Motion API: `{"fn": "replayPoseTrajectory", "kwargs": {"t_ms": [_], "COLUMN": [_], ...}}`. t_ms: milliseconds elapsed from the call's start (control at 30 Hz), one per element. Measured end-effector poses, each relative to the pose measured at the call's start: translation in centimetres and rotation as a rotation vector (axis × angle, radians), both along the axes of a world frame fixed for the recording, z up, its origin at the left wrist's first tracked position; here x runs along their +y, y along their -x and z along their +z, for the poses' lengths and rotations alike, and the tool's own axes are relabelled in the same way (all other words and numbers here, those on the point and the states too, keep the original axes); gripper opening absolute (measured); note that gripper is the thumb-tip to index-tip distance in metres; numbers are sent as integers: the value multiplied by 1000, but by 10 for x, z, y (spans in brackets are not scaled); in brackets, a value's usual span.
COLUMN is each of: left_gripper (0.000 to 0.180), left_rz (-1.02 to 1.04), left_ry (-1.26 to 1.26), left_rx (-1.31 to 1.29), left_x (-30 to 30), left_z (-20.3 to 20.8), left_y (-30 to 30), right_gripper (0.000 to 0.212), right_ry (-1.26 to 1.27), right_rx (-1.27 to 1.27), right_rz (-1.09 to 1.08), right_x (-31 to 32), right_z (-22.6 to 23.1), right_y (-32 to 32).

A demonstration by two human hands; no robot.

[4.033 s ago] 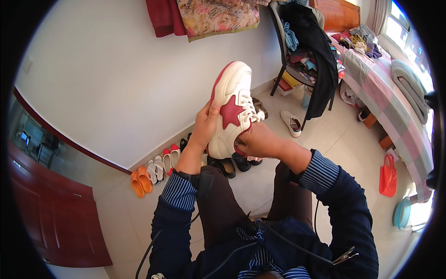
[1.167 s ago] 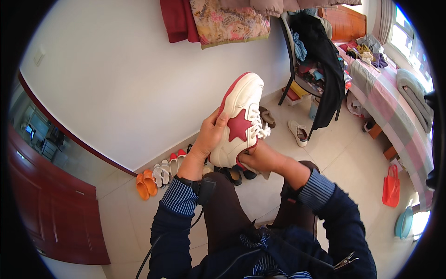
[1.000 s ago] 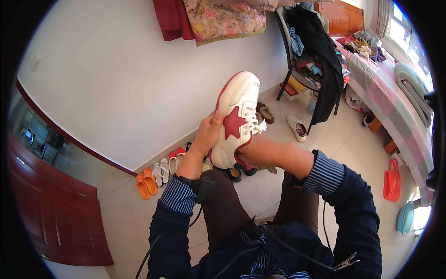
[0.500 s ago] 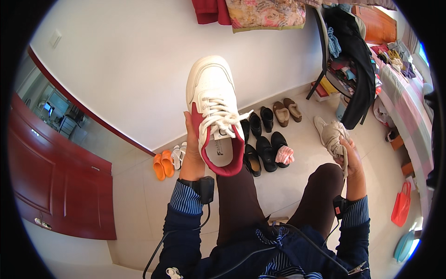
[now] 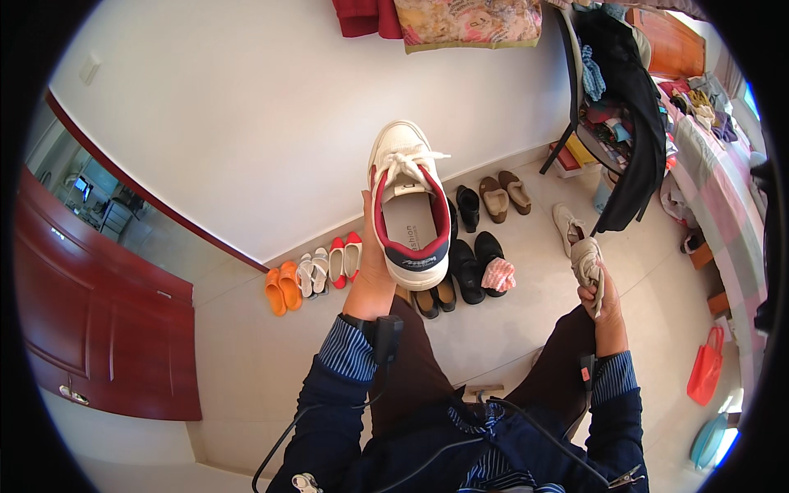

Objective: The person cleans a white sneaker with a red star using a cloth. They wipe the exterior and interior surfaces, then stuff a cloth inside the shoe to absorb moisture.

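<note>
A white sneaker (image 5: 400, 144) with a dark red lining, white laces and a dark heel patch is held up before me, its toe pointing away. My left hand (image 5: 374, 275) grips it along its left side; most of the fingers are behind the shoe. Crumpled in my right hand (image 5: 606, 300) is a beige cloth (image 5: 587, 264), held above my right knee and apart from the sneaker. Just beyond the cloth, a second whitish lace-up shoe (image 5: 565, 223) rests on the floor.
Along the wall stand orange clogs (image 5: 283, 287), white sandals (image 5: 312, 273), red-and-white flats (image 5: 345, 260), several black shoes (image 5: 467, 275) and brown slippers (image 5: 495, 200). A pink checked cloth (image 5: 499, 274) lies on one black shoe. To the right are a loaded chair (image 5: 604, 135), a bed (image 5: 711, 172) and a red bag (image 5: 706, 367).
The sneaker has moved right and tipped, so its heel and opening now show more. My right hand with the cloth has shifted slightly left and down. The red-and-white flats have come into view.
</note>
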State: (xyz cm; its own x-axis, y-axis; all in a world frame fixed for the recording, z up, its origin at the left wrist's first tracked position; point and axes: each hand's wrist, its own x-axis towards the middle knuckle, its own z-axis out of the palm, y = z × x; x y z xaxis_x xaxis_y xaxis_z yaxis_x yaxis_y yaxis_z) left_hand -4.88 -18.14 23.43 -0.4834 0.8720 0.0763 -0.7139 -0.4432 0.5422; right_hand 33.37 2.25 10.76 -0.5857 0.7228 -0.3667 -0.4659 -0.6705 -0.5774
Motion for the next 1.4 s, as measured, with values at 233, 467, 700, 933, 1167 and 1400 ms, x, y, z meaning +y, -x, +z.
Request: {"fn": "replayPoseTrajectory", "kwargs": {"t_ms": [233,467,700,933,1167,1400], "left_gripper": [61,61,66,75,71,67], "left_rz": [-60,-54,-264,-526,-649,-527], "left_ry": [21,95,183,551,589,471], "left_rx": [154,-75,-151,-337,-445,-369], "left_x": [4,8,25,53,141,269], "left_z": [-15,-31,-99,-208,-294,-382], "left_y": [-11,-33,-58,-130,-199,-209], "right_gripper": [18,18,19,19,19,21], "right_ry": [-27,-49,-16,16,82,29], "right_rx": [39,23,218,382,270,120], "right_rz": [-24,-66,-160,-238,-399,-525], "right_x": [3,-10,8,83,125,127], "right_z": [-7,8,27,27,9,13], "right_y": [-16,-27,-25,-17,-29,-36]}}
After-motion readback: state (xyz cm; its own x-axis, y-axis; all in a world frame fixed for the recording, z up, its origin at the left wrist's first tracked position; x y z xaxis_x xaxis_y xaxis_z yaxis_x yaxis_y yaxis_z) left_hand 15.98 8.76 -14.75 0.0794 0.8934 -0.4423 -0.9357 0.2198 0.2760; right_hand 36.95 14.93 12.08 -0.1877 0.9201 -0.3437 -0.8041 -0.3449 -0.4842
